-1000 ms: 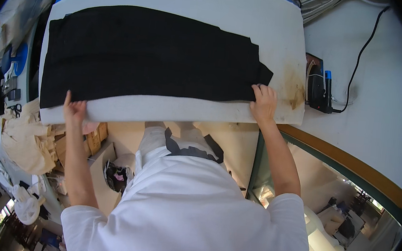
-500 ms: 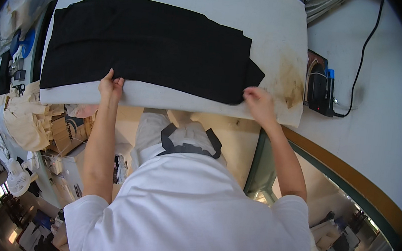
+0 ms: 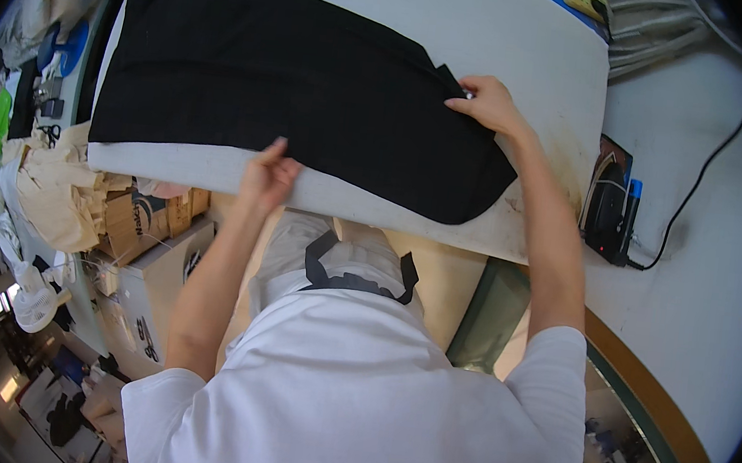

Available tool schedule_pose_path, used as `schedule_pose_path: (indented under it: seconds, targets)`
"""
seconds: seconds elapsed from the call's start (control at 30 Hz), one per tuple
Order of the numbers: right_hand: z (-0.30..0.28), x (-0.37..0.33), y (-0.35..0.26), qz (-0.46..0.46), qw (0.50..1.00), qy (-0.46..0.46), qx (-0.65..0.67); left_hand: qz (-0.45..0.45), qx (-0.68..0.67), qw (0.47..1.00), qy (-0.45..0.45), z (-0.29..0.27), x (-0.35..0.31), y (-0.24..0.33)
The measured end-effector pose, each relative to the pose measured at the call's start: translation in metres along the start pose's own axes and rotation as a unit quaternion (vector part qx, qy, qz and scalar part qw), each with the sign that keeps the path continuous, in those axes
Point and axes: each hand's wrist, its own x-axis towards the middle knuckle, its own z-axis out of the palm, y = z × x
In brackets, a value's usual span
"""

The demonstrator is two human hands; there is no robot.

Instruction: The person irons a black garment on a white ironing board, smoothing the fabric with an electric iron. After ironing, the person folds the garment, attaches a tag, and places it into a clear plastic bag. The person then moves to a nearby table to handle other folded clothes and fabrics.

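A large black cloth (image 3: 278, 86), seemingly folded in layers, lies flat along a white padded table (image 3: 519, 30). My right hand (image 3: 490, 105) pinches the cloth's edge at its far right corner between thumb and fingers. Below that hand the right end of the cloth spreads out to a blunt point. At the near edge of the cloth is my left hand (image 3: 270, 176), with its fingers loosely bent and apart and one fingertip touching or just over the edge.
Right of the padded table, a black corded appliance resembling an iron (image 3: 610, 198) stands on a white surface, its black cable (image 3: 713, 163) running back. Beige cloth (image 3: 53, 198) hangs at the left over cardboard boxes (image 3: 132, 224). A white fan (image 3: 34, 309) stands lower left.
My right hand has moved from the near right corner to the far right edge, gripping the cloth there; its right end is shifted and spread. My left hand has slid right along the near edge.
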Motion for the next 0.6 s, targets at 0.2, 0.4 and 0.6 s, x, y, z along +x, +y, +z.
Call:
schedule_pose_path:
  seconds: [0.2, 0.4, 0.6]
  targets:
    - [-0.021, -0.014, -0.011, 0.075, 0.932, -0.071, 0.347, -0.135, 0.0, 0.991, 0.023, 0.124, 0.002, -0.129]
    - [-0.014, -0.009, -0.005, 0.076, 0.954, -0.023, 0.288, -0.176, -0.02, 0.984, -0.014, 0.153, 0.021, -0.202]
    - [-0.054, -0.031, -0.009, 0.025, 0.97, 0.096, -0.221, -0.101, 0.185, 0.977, -0.034, 0.184, 0.006, -0.207]
